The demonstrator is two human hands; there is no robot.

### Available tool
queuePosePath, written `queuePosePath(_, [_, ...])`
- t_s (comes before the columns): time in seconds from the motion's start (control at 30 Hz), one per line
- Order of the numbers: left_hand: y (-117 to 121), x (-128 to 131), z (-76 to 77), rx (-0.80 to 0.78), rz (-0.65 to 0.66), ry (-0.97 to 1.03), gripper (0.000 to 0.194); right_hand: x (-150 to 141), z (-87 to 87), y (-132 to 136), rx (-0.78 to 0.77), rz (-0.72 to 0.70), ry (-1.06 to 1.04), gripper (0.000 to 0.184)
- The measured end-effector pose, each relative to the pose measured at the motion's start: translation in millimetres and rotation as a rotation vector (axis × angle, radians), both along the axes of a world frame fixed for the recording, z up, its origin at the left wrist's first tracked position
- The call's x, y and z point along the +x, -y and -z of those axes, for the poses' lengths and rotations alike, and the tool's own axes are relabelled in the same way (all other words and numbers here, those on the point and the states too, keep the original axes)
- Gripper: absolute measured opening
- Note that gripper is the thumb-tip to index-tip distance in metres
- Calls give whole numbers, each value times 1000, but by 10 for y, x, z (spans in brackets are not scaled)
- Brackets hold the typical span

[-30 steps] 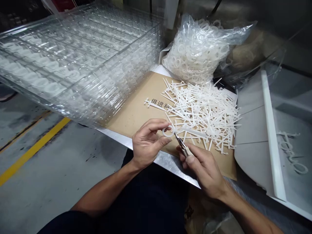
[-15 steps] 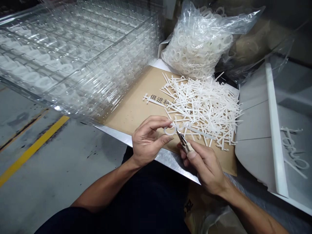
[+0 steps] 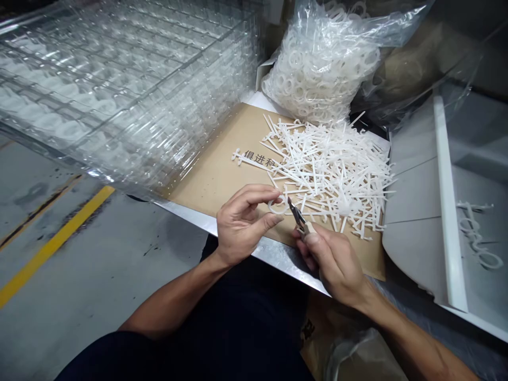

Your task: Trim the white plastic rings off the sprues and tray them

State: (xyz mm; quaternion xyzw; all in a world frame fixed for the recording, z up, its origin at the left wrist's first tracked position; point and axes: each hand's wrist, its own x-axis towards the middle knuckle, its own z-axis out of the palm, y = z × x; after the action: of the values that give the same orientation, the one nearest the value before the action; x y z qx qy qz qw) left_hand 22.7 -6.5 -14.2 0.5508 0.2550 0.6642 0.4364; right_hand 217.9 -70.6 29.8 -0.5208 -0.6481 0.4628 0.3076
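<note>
My left hand [image 3: 242,225] pinches a small white plastic ring [image 3: 270,206] between thumb and fingers, above the front of a brown cardboard sheet [image 3: 206,182]. In my right hand [image 3: 337,262] is a pair of nippers [image 3: 297,216] with pale grips, its metal jaws pointing up and left. The jaw tips are just right of the ring, with a slight gap between them. Behind both hands, a loose heap of white plastic sprues [image 3: 329,169] covers the right part of the cardboard.
Stacked clear plastic trays [image 3: 154,100] holding white parts fill the left. A clear bag of white rings [image 3: 317,74] stands behind the heap. At right is a grey bin [image 3: 450,211] with an uncut ring sprue [image 3: 474,235] inside. The metal table edge [image 3: 278,262] runs below my hands.
The strip that stretched right from the ring past the nippers is off the ring. The nippers have moved slightly right and down, away from it. My left hand keeps the ring.
</note>
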Motion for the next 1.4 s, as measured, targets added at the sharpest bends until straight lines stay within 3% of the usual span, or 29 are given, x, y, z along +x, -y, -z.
queuePosePath(0.17, [-8,3,0,-36,-1,47,39,105,104,-42,61,128,5,41])
queuePosePath(0.3, [13,1,8,-86,28,50,38,163,177,-100,526,186,264,39])
queuePosePath(0.37, [27,-1,2,-133,15,70,36,138,181,-119,757,92,349,43])
queuePosePath(0.43, [34,-2,-10,-177,-11,106,32,91,171,-127,865,-20,339,47])
queuePosePath(0.7, [-7,2,-49,-270,42,248,31,65,164,-127,872,-190,195,46])
queuePosePath(1.4, [6,-52,7,-289,152,258,38,124,130,-147,834,-198,325,46])
